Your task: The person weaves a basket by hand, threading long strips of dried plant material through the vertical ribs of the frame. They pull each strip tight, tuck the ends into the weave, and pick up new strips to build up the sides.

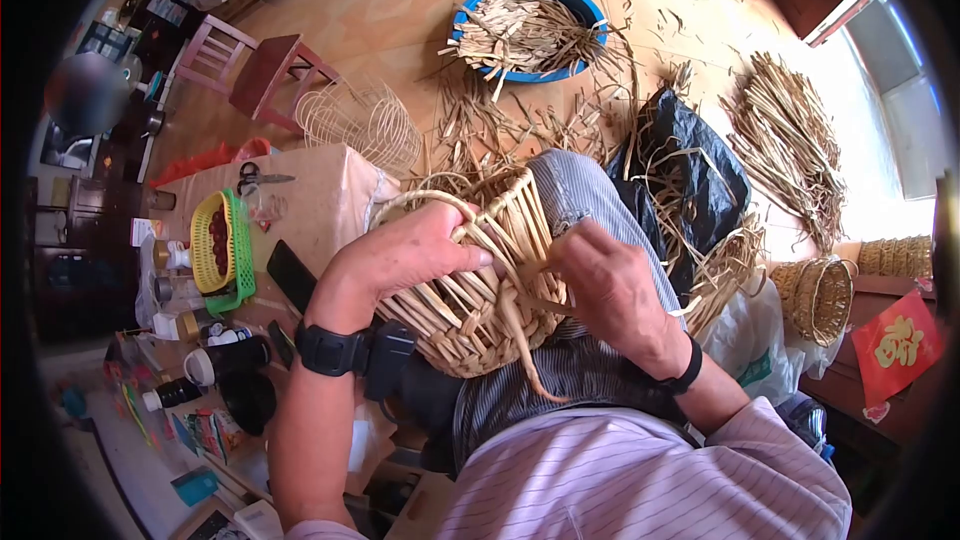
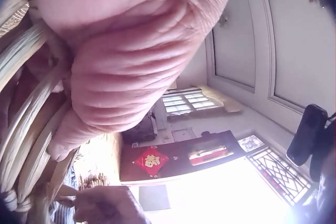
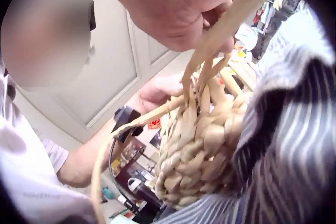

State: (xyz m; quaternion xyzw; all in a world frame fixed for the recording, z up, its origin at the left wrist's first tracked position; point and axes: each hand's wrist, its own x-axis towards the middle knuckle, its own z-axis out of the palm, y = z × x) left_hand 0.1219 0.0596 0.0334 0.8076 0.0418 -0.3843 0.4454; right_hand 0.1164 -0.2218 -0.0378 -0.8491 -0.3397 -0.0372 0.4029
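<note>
A partly woven straw basket [image 1: 455, 335] lies across the person's lap, tightly plaited at its lower end, with loose upright strands above. The left hand [image 1: 405, 252] grips its upper side, thumb over the strands and the other fingers inside, largely hidden. At the near side, the right hand [image 1: 622, 290] pinches a flat straw strand [image 3: 223, 29] with curled fingers. That strand runs to the weave in the right wrist view. Another loose strand end [image 1: 520, 340] hangs down over the plaited wall. The left wrist view shows the left palm [image 2: 126, 82] close against the upright strands.
A blue tub [image 1: 590, 15] of straw stands on the floor ahead. Straw bundles [image 1: 785, 150] and a black plastic bag [image 1: 700, 190] lie to the right, near finished baskets [image 1: 815, 300]. On the left, a table [image 1: 320, 180] bears scissors [image 1: 262, 178] and a yellow basket [image 1: 205, 255].
</note>
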